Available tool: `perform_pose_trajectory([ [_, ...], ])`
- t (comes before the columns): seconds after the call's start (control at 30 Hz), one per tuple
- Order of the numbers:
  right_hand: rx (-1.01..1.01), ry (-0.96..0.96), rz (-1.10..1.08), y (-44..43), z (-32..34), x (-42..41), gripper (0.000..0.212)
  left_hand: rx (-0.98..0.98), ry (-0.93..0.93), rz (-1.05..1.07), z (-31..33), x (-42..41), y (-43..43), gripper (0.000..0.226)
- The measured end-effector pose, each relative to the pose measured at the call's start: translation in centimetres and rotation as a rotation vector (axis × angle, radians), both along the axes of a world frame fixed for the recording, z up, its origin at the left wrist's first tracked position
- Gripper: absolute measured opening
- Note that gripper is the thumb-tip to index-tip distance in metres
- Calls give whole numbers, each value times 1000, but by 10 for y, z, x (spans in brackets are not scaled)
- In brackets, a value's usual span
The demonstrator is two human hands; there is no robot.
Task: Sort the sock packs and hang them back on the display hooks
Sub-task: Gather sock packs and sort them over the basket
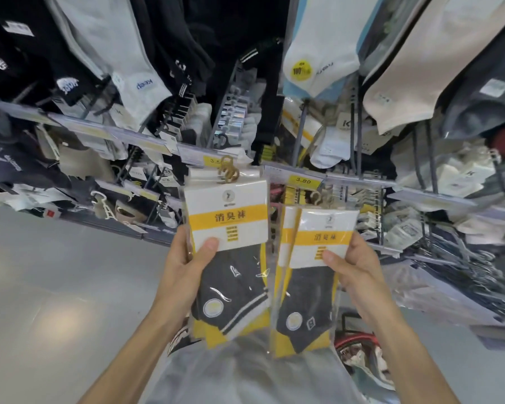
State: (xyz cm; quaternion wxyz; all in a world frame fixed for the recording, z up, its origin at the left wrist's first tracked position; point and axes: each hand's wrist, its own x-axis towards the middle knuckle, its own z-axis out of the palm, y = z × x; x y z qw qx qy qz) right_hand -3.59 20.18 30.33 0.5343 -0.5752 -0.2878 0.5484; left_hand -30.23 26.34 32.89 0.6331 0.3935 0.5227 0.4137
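Down in front of the sock wall, both hands are loaded. The left hand [184, 266] grips the left bundle of sock packs [231, 258], thumb pressed on the front of the white and yellow card, fingers wrapped round the back and out of sight. How many packs are in that stack I can't tell, though a cluster of tan plastic hangers [228, 170] pokes up at its top. Just beside it, edges nearly touching, the right hand [359, 266] pinches the right bundle of sock packs [309, 275] the same way, thumb on the card, fingers hidden behind. At least two cards show there, fanned slightly apart. Dark grey ankle socks on yellow backing fill both bundles, and glare on the clear wrappers blurs the small print. Both are held upright in the air, below the price rail [359, 179] and off the rack. One yellow price tag [303, 180] reads 3.80; the other yellow tag [213, 161] is half covered by the left hangers. Above, a white sock marked Keep [140, 83] hangs among dark ones, and most of them are cut off by the frame. Grey floor [56, 272] lies at left. Something red [353, 341] sits low at right, too hidden to name.
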Motion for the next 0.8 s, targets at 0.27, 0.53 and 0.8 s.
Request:
perform_pose_trajectory([
  [0.27,-137,-275,-94,43,-38,33,36,-20,-36,50,8,-2,-2,24],
  [0.53,10,-385,-192,158,-31,22,21,-45,-19,-28,10,8,-18,20],
  [0.8,-15,-463,-175,196,-40,20,52,-78,-22,-22,5,8,-26,34],
])
